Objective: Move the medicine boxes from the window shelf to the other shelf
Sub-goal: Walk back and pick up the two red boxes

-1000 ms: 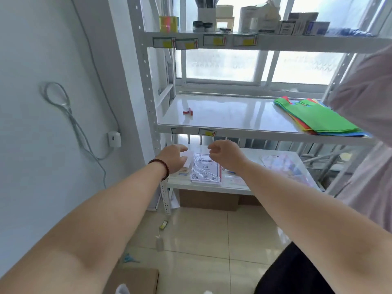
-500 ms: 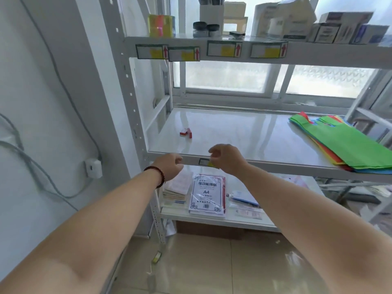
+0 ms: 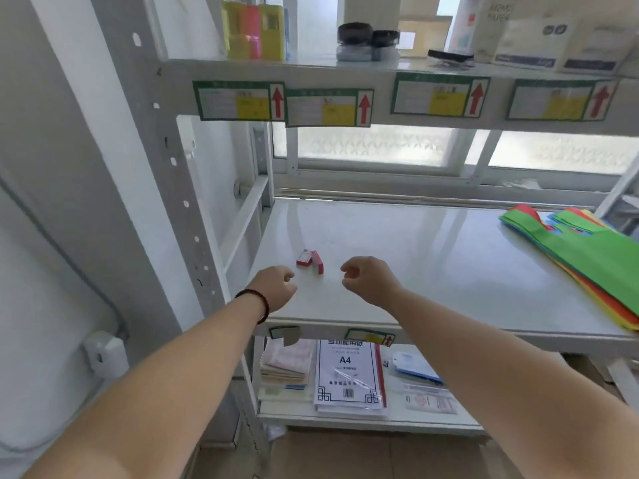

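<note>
Hands (image 3: 276,288) risen; red boxes (image 3: 310,261) between grips.

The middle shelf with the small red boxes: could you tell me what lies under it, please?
Under the middle shelf, a lower shelf holds an A4 paper pack, stacked booklets and a blue packet; its back is covered.

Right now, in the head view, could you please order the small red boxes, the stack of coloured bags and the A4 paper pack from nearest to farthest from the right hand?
1. Small red boxes: just left of the right hand, same shelf.
2. A4 paper pack: on the shelf below.
3. Stack of coloured bags: far right of the shelf.
</note>
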